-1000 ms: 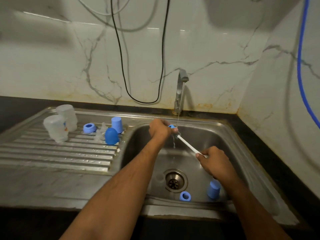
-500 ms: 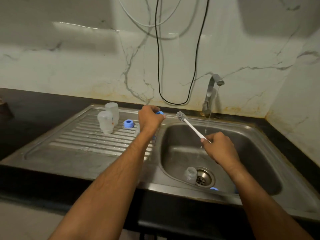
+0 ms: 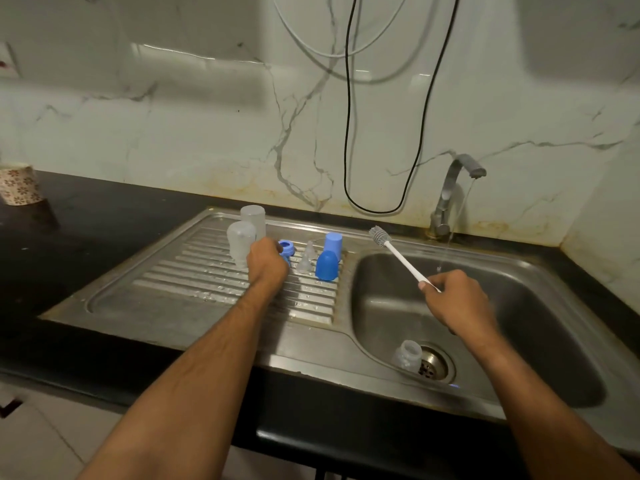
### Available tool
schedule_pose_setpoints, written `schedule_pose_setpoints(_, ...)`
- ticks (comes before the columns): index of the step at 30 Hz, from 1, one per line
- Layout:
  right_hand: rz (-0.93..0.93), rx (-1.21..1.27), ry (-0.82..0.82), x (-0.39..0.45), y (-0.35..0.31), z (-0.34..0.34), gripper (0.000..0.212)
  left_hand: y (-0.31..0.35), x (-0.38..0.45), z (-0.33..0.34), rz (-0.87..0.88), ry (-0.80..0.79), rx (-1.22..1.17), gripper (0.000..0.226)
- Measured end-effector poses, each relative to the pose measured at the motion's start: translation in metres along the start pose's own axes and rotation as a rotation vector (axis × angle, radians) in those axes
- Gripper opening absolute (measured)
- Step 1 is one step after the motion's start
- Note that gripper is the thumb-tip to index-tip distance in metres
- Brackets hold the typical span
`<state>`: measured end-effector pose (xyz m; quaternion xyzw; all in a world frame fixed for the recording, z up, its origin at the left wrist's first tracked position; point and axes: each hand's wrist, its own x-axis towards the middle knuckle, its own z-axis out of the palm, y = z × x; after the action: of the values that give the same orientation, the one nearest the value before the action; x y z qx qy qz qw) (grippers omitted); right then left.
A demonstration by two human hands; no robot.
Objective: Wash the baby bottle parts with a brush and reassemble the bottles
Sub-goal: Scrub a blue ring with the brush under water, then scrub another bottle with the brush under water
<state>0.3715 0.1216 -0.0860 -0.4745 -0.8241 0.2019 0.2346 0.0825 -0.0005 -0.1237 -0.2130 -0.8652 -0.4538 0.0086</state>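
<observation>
While my left hand [image 3: 267, 262] sits curled on the drainboard [image 3: 180, 289], its fingers are hidden behind the knuckles; a blue ring [image 3: 286, 248] shows at the fingertips w/ more blue just under it, but I can't tell if the hand grips it or only touches. Right hand [image 3: 457, 301] clenched round the brush [image 3: 398, 254] handle, above the sink basin [image 3: 540, 306]; handle end buried in the fist, grey bristle head up and tilted toward the drainboard.

Just right of the left hand: two clear nipples [image 3: 306, 259], hard to separate, edges washed out. Beside them a blue cap [image 3: 326, 265] and a paler blue cap [image 3: 333, 242] behind it. Left of the hand, two clear bottles [image 3: 246, 237] upside down, front one partly covered by the hand.

In the basin, one clear bottle [image 3: 407, 356] lies by the drain [image 3: 433, 367]. A sliver of blue at the basin's near rim, rest cut off, can't ID. Tap [image 3: 453, 188] runs a thin stream. Far left on the counter, a patterned cup [image 3: 17, 184], cropped by the frame edge.
</observation>
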Motion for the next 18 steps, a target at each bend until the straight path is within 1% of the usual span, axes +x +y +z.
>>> schedule_pose_setpoints(9, 0.002, -0.018, -0.013, 0.0046, 0.0025, 0.0051, 0.024, -0.0027, 0.0037, 0.0070, 0.039, -0.027, -0.005, 0.034)
schedule_pose_setpoints(18, 0.009, -0.018, -0.012, 0.0051, 0.0081, 0.0057, 0.025, 0.0012, 0.0020, 0.0033, 0.026, -0.036, -0.012, 0.038)
